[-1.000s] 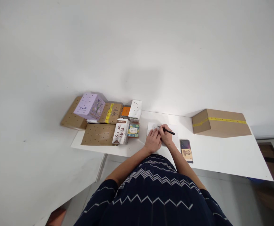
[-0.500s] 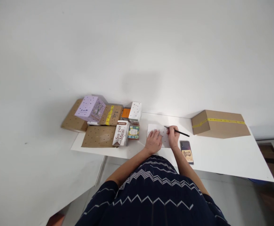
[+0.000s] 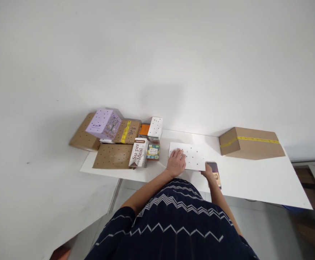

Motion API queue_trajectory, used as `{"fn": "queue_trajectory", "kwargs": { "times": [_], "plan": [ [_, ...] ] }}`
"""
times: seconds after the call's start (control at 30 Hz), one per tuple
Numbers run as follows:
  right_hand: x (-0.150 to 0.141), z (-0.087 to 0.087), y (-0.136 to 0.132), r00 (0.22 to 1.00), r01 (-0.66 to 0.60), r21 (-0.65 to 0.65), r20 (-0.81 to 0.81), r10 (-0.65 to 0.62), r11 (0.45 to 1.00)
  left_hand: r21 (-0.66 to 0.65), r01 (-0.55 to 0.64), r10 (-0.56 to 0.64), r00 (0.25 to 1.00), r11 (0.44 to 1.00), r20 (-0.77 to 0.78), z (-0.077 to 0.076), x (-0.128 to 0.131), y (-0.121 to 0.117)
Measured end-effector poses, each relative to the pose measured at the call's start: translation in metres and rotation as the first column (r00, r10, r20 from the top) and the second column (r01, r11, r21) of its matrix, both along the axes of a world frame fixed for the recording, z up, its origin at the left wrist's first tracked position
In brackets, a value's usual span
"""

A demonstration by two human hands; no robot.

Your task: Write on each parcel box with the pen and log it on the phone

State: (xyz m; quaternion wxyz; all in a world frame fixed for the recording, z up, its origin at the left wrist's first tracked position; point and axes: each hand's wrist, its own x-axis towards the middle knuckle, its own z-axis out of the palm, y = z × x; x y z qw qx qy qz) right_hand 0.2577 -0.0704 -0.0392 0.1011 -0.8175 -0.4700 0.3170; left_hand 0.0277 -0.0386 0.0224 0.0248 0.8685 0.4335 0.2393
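A white box (image 3: 195, 157) with small dark marks on its top lies on the table in front of me. My left hand (image 3: 175, 162) rests flat on its left part, fingers stretched out. At the box's near right corner, my right hand (image 3: 207, 171) has its thumb against the edge and its fingers curled low around the corner, partly hidden. The black pen cannot be seen. Just beside the right hand, and partly covered by it, lies a phone (image 3: 214, 167) with a picture on its back.
On the white table (image 3: 244, 180), a long brown carton (image 3: 260, 144) with yellow tape stands at right. At left are a lilac box (image 3: 99, 121), brown boxes (image 3: 112, 156), a Su-per Meal box (image 3: 139, 153), a small green box (image 3: 153, 152) and a spotted white box (image 3: 155, 127). A wall rises behind.
My right hand has moved down and right from the box top to its near right corner. The black pen it held is out of sight. My left hand has stayed in place.
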Motion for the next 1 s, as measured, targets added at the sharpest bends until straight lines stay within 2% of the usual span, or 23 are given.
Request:
{"fn": "queue_trajectory", "kwargs": {
  "times": [0.1,0.2,0.27,0.33,0.43,0.5,0.6,0.73,0.8,0.87,0.93,1.0],
  "plan": [
    [-0.007,-0.008,-0.005,1.0,0.001,-0.051,0.018,0.0,0.999,0.002,0.001,-0.001,1.0,1.0,-0.003,0.001,0.0,0.0],
    [-0.005,-0.005,-0.009,0.998,0.04,-0.076,0.061,-0.036,0.996,0.011,-0.005,0.005,1.0,1.0,0.001,0.001,0.001,0.0],
    [0.0,-0.002,-0.015,0.985,0.106,-0.08,0.144,-0.094,0.991,0.01,-0.004,0.004,1.0,1.0,0.006,0.0,0.0,0.0],
    [0.004,0.0,-0.024,0.941,0.21,-0.089,0.287,-0.177,0.974,0.006,-0.001,0.001,1.0,1.0,0.011,0.0,0.0,0.0],
    [0.011,-0.007,-0.04,0.872,0.338,-0.137,0.417,-0.255,0.931,0.004,-0.003,0.003,1.0,1.0,0.013,-0.002,0.0,0.0],
    [0.014,-0.015,-0.049,0.87,0.349,-0.151,0.42,-0.26,0.925,0.003,-0.004,0.004,1.0,1.0,0.01,-0.003,0.0,0.0],
    [0.017,-0.025,-0.057,0.864,0.325,-0.107,0.438,-0.249,0.94,0.001,-0.002,0.002,1.0,1.0,0.005,-0.003,0.0,0.001],
    [0.02,-0.027,-0.058,0.867,0.325,-0.077,0.422,-0.265,0.942,0.005,-0.004,0.004,1.0,1.0,0.003,-0.001,0.0,0.001],
    [0.022,-0.024,-0.056,0.87,0.379,-0.065,0.365,-0.332,0.923,0.008,-0.005,0.005,1.0,1.0,0.001,-0.001,0.0,0.001],
    [0.024,-0.019,-0.054,0.86,0.485,-0.03,0.195,-0.471,0.874,0.011,-0.005,0.005,1.0,1.0,0.002,-0.001,0.0,0.001],
    [0.027,-0.011,-0.05,0.786,0.616,0.022,-0.096,-0.611,0.788,0.013,-0.004,0.004,1.0,1.0,0.006,-0.001,-0.001,0.001],
    [0.031,0.003,-0.044,0.658,0.715,0.053,-0.388,-0.646,0.697,0.019,0.021,-0.022,1.0,1.0,0.008,-0.002,-0.001,0.001]
  ]
}}
